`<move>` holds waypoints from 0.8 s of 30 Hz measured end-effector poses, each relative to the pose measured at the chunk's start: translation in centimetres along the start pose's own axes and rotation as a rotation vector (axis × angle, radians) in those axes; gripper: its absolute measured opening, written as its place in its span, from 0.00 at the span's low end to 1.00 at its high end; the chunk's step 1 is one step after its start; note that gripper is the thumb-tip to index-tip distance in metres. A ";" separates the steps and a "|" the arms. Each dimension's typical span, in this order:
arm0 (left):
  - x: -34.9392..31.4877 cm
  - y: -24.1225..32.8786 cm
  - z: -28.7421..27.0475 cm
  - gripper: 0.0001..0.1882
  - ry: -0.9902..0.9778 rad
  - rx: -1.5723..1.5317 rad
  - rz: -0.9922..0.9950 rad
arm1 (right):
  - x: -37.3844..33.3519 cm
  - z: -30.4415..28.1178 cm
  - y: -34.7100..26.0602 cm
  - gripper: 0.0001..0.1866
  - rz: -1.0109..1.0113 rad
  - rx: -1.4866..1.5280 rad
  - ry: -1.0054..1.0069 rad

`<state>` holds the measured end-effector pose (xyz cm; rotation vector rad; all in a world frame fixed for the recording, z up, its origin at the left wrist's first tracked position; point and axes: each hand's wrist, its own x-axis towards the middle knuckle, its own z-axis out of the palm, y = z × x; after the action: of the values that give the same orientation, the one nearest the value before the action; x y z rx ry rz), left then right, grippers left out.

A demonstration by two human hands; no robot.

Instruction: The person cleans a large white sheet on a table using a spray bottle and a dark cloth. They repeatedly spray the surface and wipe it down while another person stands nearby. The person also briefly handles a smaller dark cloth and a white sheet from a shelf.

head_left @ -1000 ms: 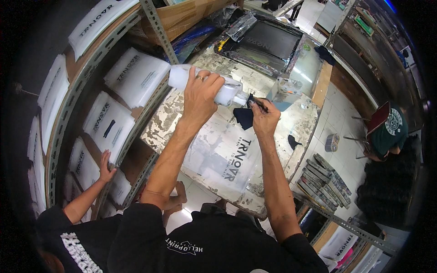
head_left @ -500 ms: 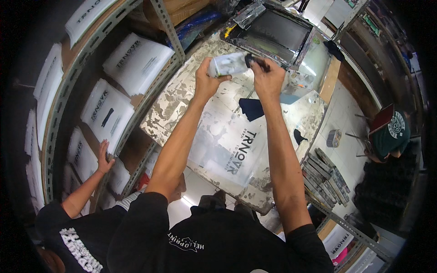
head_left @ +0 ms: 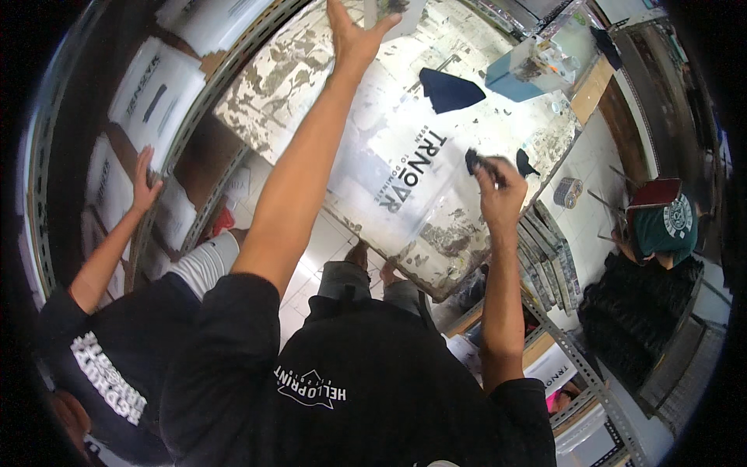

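My left hand (head_left: 356, 43) reaches to the far edge of the table, its fingers around a whitish see-through plastic container (head_left: 398, 19) that the view's rim partly cuts off. Nearer to me on the right, my right hand (head_left: 502, 191) pinches a small wad of black cloth (head_left: 471, 160), held by the right side of a clear plastic sheet (head_left: 366, 167) with black lettering. That sheet lies flat on the stained table (head_left: 249, 117). Beyond the wad rests a folded navy cloth (head_left: 451, 91), and a black scrap of cloth (head_left: 527, 163) lies beside my right hand.
A blue-sided box (head_left: 513, 74) stands at the table's far right. Metal shelving (head_left: 183, 124) with stacked white printed bags runs along the left, where a co-worker's hand (head_left: 144, 187) touches it. Right of the table are stacked bars (head_left: 548, 249), a can (head_left: 568, 192) and a red-seated stool (head_left: 655, 193).
My hands have parted. The right one has come back toward me with the black wad, away from the container; the left still holds the container. The whole view has shifted.
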<state>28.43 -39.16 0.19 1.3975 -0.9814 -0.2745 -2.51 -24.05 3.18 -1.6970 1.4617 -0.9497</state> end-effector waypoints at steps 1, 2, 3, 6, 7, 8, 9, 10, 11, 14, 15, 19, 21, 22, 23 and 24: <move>-2.5 2.2 -1.6 0.37 0.087 0.051 0.072 | -1.5 -0.4 0.2 0.10 -0.017 -0.059 -0.032; -5.8 3.3 -3.6 0.36 0.110 0.074 0.074 | -2.9 -0.6 0.8 0.10 -0.039 -0.086 -0.059; -9.7 4.2 -6.2 0.36 0.138 0.104 0.078 | -4.1 -0.7 1.2 0.10 -0.063 -0.107 -0.092; -23.3 9.2 -12.6 0.31 0.022 0.427 0.001 | -6.5 0.0 -0.2 0.11 -0.130 -0.136 -0.196; -27.8 9.3 -13.6 0.34 -0.053 0.520 -0.013 | -7.3 0.4 0.4 0.11 -0.188 -0.137 -0.224; -31.1 10.1 -13.8 0.36 -0.118 0.530 -0.105 | -7.9 0.6 0.8 0.11 -0.223 -0.155 -0.254; -33.6 10.8 -13.5 0.39 -0.151 0.582 -0.185 | -8.2 0.9 1.0 0.10 -0.265 -0.175 -0.280; -35.1 10.8 -13.0 0.39 -0.177 0.598 -0.232 | -8.5 1.2 1.4 0.10 -0.309 -0.192 -0.304; -36.4 10.9 -12.5 0.40 -0.204 0.612 -0.283 | -8.9 1.5 1.8 0.10 -0.327 -0.214 -0.323; -38.2 10.3 -10.8 0.39 -0.195 0.641 -0.287 | -9.6 2.4 2.6 0.10 -0.391 -0.284 -0.381; -38.6 10.1 -10.4 0.39 -0.187 0.655 -0.305 | -9.9 2.8 2.7 0.10 -0.418 -0.307 -0.401; -39.7 8.9 -9.6 0.36 -0.139 0.657 -0.328 | -10.2 4.2 2.8 0.08 -0.514 -0.392 -0.547; -39.8 8.8 -9.4 0.36 -0.125 0.606 -0.351 | -9.4 4.1 3.2 0.06 -0.519 -0.441 -0.512; -39.8 8.9 -9.3 0.36 -0.127 0.606 -0.366 | -8.4 4.0 3.6 0.06 -0.498 -0.463 -0.471; -39.7 8.9 -9.2 0.36 -0.130 0.606 -0.380 | -7.9 4.0 3.8 0.06 -0.477 -0.485 -0.429; -39.7 9.0 -9.2 0.37 -0.134 0.605 -0.394 | -8.1 4.1 4.0 0.06 -0.470 -0.485 -0.467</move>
<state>7.86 -3.52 -6.86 2.1553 -0.9304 -0.3853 -1.65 -16.36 -2.96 -2.4867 1.0422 -0.3721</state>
